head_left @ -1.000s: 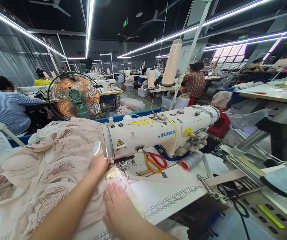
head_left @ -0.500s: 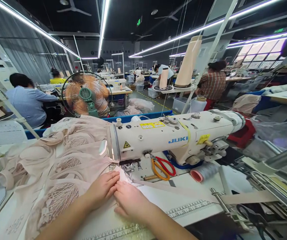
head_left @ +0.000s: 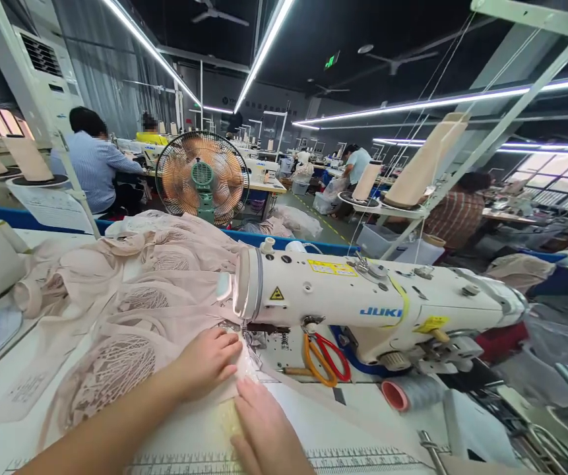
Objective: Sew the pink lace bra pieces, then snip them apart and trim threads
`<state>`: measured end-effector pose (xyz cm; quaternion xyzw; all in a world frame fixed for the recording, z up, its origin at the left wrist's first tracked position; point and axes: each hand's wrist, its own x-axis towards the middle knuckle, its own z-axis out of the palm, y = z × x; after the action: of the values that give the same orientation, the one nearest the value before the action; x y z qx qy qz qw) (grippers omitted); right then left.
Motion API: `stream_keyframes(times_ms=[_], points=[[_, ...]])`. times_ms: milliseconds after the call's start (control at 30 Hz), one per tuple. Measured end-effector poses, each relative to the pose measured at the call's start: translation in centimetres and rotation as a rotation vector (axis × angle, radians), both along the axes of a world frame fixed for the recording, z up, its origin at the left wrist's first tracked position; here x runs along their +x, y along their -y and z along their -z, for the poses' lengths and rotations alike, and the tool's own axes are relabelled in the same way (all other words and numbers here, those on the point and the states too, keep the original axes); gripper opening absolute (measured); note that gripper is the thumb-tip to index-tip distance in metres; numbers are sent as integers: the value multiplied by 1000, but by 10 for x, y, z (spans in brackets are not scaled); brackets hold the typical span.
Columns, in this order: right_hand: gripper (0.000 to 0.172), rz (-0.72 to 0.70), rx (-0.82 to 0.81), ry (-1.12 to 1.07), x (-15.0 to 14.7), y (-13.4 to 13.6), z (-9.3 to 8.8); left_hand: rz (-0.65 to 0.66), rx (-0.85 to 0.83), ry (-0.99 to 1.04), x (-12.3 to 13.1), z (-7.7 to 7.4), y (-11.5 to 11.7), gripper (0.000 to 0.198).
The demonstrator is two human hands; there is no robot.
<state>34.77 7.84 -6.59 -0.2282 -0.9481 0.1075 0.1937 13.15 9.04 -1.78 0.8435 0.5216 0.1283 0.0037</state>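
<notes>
Pale pink sheer fabric with lacy embroidered panels [head_left: 135, 310] lies heaped on the white table [head_left: 11, 402], spreading from its far left side up to the needle end of the machine, where one edge runs flat under the head. The left hand [head_left: 209, 361] rests palm down on that edge, fingers straight and close together, gripping nothing, its tips just beside the presser foot. The right hand [head_left: 264, 429] lies flat just below it on the same strip of cloth, fingers stretched forward and loosely together, also pressing rather than holding.

Beyond the hands stands the cream JUKI sewing machine [head_left: 363, 303]. Orange-and-red-handled scissors [head_left: 326, 359] lie on its bed, and a grey thread spool with a pink end [head_left: 410, 392] lies on its side near them. Behind the heap an orange-bladed green fan [head_left: 202, 175] faces the table, and a person in a blue striped shirt [head_left: 95, 165] sits further left.
</notes>
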Motion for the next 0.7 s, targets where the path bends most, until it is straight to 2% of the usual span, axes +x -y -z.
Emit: stream_keyframes(times_ms=[233,700], points=[[48,77,77,-55,4,-2,16,-22,14,-5,4,5,-12,32],[55,131,102,-78,2,-1,25,-118,28,50,14,9,-11,21]])
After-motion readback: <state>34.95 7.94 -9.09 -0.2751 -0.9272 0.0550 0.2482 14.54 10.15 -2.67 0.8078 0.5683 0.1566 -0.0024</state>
